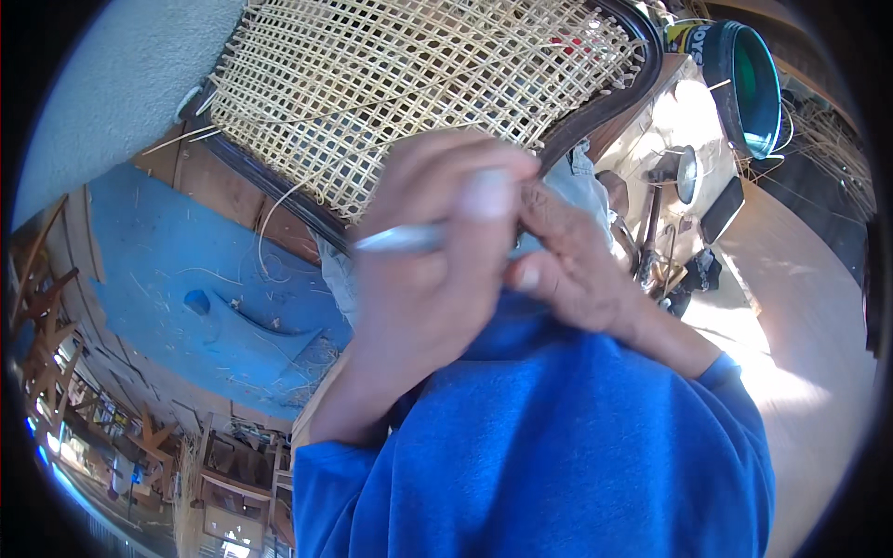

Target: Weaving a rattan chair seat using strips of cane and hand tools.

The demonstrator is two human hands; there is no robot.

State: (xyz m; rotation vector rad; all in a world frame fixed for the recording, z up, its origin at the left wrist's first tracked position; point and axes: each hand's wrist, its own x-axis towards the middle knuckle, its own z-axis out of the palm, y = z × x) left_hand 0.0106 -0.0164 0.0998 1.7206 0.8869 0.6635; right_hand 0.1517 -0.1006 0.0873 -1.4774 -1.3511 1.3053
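Observation:
A woven cane panel (372, 93) in a dark wooden frame (642, 84) lies in front of me at the top of the view, with loose strand ends at its rim. Over its near edge my left hand (423, 260) is closed, blurred by motion, around a slim silvery pointed tool (402, 239) whose tip points left. My right hand (581, 265) is closed beside it, touching or nearly touching the left. Its fingertips are partly hidden behind the left hand, so what they hold cannot be made out.
A dark bucket (744, 88) with a green inside stands at the far right, near a hammer (656, 200) and a dark flat object (722, 212). Blue sheeting (177, 270) with cane scraps covers the floor at left. A pale wall (121, 102) rises far left.

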